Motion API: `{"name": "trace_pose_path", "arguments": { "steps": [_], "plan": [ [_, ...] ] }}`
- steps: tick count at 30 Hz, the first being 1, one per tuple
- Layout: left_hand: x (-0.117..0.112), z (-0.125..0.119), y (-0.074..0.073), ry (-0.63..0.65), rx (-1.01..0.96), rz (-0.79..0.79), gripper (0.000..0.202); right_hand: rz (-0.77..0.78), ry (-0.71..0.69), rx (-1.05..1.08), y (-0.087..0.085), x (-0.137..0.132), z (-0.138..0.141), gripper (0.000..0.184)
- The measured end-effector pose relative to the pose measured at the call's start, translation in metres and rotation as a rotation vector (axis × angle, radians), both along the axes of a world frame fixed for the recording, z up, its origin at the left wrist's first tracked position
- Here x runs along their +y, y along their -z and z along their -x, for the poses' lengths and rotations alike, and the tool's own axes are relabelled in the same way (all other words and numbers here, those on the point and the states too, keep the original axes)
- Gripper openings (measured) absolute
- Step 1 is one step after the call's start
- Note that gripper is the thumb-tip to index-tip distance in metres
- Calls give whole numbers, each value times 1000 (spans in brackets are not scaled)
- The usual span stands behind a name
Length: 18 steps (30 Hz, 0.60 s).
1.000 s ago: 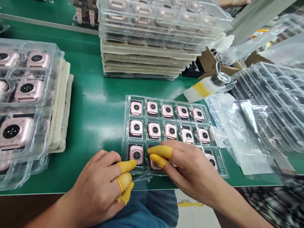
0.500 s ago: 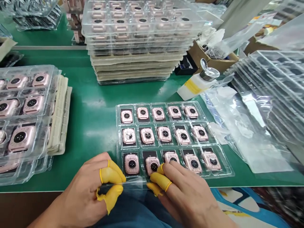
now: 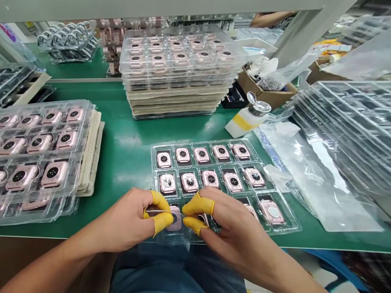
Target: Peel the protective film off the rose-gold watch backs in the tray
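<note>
My left hand point(image 3: 145, 217), with yellow finger cots on thumb and forefinger, pinches one edge of a thin clear plastic film point(image 3: 179, 230). My right hand point(image 3: 218, 219), also in yellow cots, has its thumb and finger closed at the film's other side. The film hangs over the near edge of a clear blister tray point(image 3: 288, 211); whether it is a sheet or a small bag I cannot tell. Pink smartwatch bodies point(image 3: 210, 179) lie back side up in the tray's pockets. My hands hide part of the front row.
Stacked trays of pink watches stand at the left point(image 3: 70, 140) and at the back point(image 3: 183, 81). A white pump bottle point(image 3: 242, 122) with a yellow band is behind the tray. Clear plastic bags point(image 3: 332, 195) and a stack of clear trays point(image 3: 345, 134) lie at the right.
Both hands have lifted the film from the table's front edge to above the tray's front row. The fingertips have come closer together. The view has tilted up, showing more of the shelf behind.
</note>
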<state>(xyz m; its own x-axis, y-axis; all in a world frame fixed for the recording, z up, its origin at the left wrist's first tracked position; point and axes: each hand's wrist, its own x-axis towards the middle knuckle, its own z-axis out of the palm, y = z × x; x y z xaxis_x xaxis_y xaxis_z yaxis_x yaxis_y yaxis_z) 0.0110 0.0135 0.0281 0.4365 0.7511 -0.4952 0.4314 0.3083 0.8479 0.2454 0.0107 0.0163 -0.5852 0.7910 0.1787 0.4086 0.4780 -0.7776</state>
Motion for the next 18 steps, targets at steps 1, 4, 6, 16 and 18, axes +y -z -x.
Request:
{"name": "trace_pose_path", "arguments": {
  "steps": [1,4,6,16,18],
  "plan": [
    [2,2,1,1,5,6,11,15,2,-8,-1,1,0,19],
    [8,8,4,2,26,7,11,48,22,-57,-4,5,-2,22],
    [13,12,5,5,41,-3,8,65,20,-96,-6,8,-3,21],
    [30,15,14,42,46,9,10,-234,-65,-147,-7,34,11,17],
    [31,16,17,42,30,31,11,-280,-126,-181,-8,38,15,17]
  ]
}}
